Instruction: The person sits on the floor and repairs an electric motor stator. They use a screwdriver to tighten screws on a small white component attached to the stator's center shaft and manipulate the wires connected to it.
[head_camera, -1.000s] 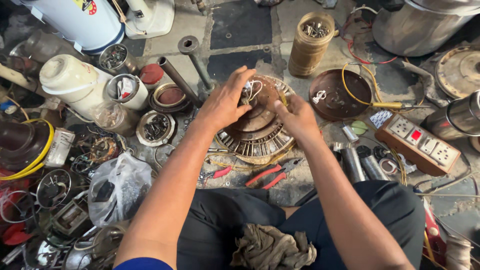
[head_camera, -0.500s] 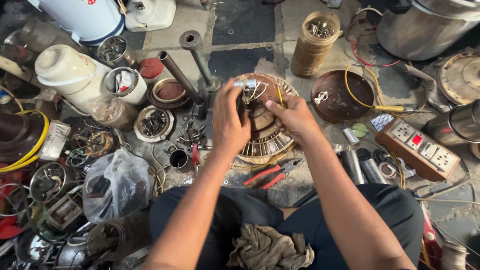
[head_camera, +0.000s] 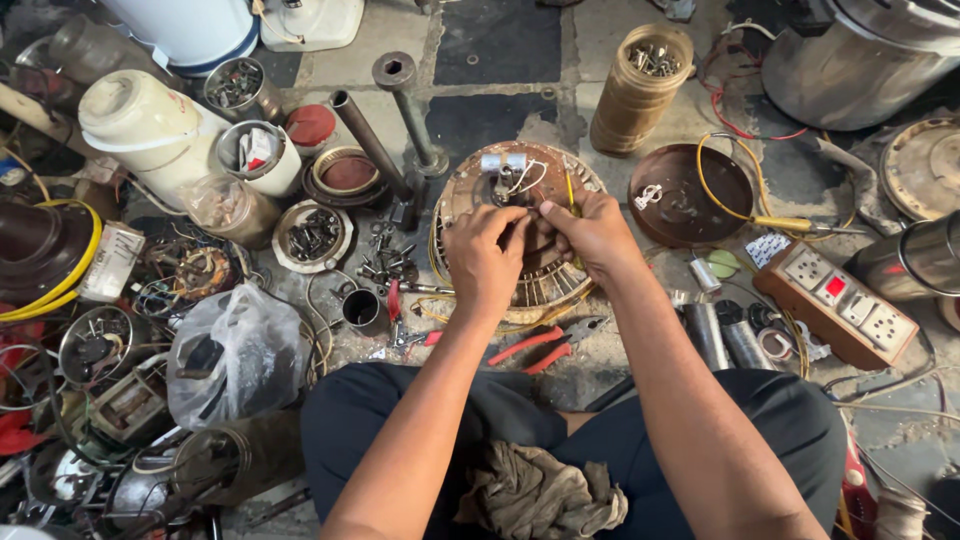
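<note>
Motor: round fan motor (head_camera: 520, 250) flat on the floor in front of our knees, copper windings showing around the rim.
Left hand: our left hand (head_camera: 487, 262) rests on the motor's middle, fingers curled together; we cannot tell what they pinch.
Right hand: our right hand (head_camera: 595, 235) touches the motor just beside the left, fingertips bunched at the centre.
Capacitor: small silver capacitor (head_camera: 503, 163) with white wires sits on the motor's far edge.
Pliers: red-handled pliers (head_camera: 545, 345) lie on the floor just below the motor.
Bowl: brown bowl (head_camera: 690, 195) right of the motor.
Socket board: wooden socket board (head_camera: 835, 303) further right.
Rag: grey rag (head_camera: 545, 492) on our lap.
</note>
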